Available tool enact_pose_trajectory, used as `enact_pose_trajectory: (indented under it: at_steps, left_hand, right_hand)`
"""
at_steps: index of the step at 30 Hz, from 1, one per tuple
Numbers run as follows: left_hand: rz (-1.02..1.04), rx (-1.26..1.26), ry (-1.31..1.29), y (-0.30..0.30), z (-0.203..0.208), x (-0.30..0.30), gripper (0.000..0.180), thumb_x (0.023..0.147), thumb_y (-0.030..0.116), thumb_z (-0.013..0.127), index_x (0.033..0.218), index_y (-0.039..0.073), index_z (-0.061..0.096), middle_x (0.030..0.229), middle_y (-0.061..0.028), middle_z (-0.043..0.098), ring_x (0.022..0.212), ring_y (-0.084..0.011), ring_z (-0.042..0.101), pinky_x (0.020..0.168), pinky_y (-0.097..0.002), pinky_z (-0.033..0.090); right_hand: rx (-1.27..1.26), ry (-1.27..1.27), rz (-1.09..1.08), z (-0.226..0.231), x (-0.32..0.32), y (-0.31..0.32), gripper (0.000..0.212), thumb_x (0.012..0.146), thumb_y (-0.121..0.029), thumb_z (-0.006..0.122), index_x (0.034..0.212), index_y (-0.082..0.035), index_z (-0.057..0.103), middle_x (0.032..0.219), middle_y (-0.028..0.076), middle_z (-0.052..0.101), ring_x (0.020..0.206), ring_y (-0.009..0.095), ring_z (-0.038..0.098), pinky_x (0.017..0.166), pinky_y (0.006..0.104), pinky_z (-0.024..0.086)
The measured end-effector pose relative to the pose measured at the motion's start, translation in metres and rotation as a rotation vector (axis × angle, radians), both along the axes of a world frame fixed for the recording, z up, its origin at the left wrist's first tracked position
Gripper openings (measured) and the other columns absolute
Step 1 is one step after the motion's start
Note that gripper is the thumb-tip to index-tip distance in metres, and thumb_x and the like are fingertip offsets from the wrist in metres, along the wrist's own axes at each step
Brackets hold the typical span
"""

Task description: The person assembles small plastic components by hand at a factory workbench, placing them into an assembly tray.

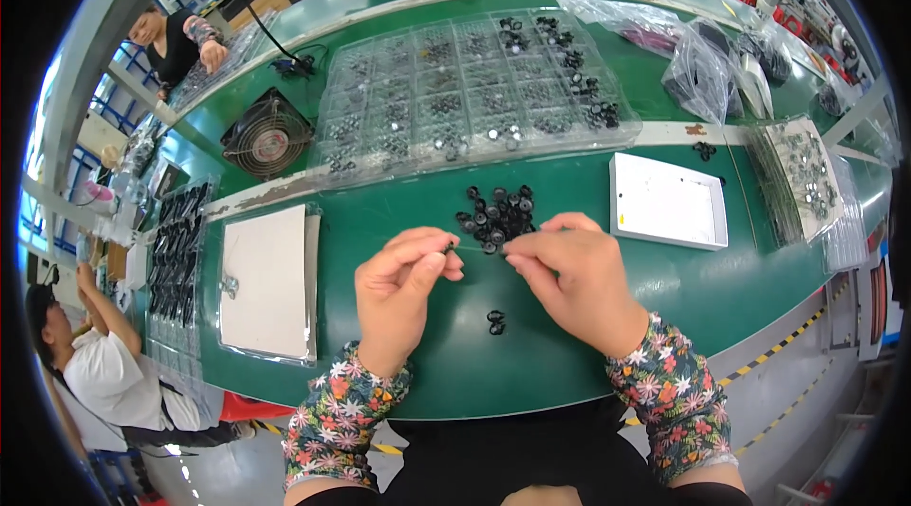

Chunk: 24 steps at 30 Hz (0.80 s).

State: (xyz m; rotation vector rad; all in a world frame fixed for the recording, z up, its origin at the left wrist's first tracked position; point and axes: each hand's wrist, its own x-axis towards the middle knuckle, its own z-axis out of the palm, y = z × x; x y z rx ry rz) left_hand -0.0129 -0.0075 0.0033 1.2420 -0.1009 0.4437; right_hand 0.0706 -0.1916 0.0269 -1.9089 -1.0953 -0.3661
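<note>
My left hand (399, 286) is closed in a pinch, with a small dark round part (450, 247) showing at its fingertips. Opposite it, my right hand (586, 280) is also pinched closed, and what its fingertips hold is too small to make out. A faint thin line seems to run between the two hands. Just beyond them lies a loose pile of small black round parts (499, 214), some showing grey centres. Nearer to me, a few more black parts (495, 321) rest on the green table (455, 373).
Clear compartment trays (408, 141) of small parts span the back. A black fan (269, 131) and a cardboard-backed pack (264, 283) are left; an open white box (669, 202) and a stack of sheets (802, 179) right. Plastic bags (702, 74) lie behind. Other people sit nearby.
</note>
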Motion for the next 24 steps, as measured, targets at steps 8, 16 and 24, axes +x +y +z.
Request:
enact_pose_trajectory:
  at_steps: [8, 16, 24]
  left_hand:
    - [-0.061, 0.121, 0.244, -0.006, 0.000, 0.001, 0.026, 0.091, 0.001, 0.056, 0.116, 0.000, 0.062, 0.108, -0.0097, 0.061, 0.087, -0.0131, 0.061, 0.074, -0.0249, 0.050]
    - [-0.146, 0.840, 0.513, -0.019, 0.004, 0.001, 0.019, 0.079, 0.005, 0.069, 0.098, 0.005, 0.070, 0.091, -0.0069, 0.067, 0.076, -0.0151, 0.061, 0.066, -0.0257, 0.048]
    - [-0.143, 1.126, 0.165, -0.016, -0.003, -0.002, 0.021, 0.074, 0.006, 0.070, 0.094, 0.005, 0.069, 0.090, -0.0087, 0.063, 0.087, -0.0262, 0.058, 0.077, -0.0347, 0.047]
  right_hand:
    - [-0.269, 0.203, -0.084, 0.011, 0.027, -0.033, 0.004, 0.075, -0.009, 0.066, 0.076, -0.005, 0.065, 0.067, 0.012, 0.062, 0.064, 0.030, 0.061, 0.059, 0.0388, 0.048]
    - [-0.184, 0.155, -0.156, 0.004, 0.027, -0.029, 0.005, 0.077, -0.010, 0.065, 0.076, -0.005, 0.065, 0.068, 0.010, 0.062, 0.063, 0.030, 0.060, 0.058, 0.0388, 0.048]
    - [-0.355, 0.133, 0.140, -0.008, 0.012, -0.018, 0.005, 0.076, -0.008, 0.066, 0.080, -0.005, 0.067, 0.077, 0.008, 0.065, 0.073, 0.029, 0.062, 0.071, 0.0378, 0.047]
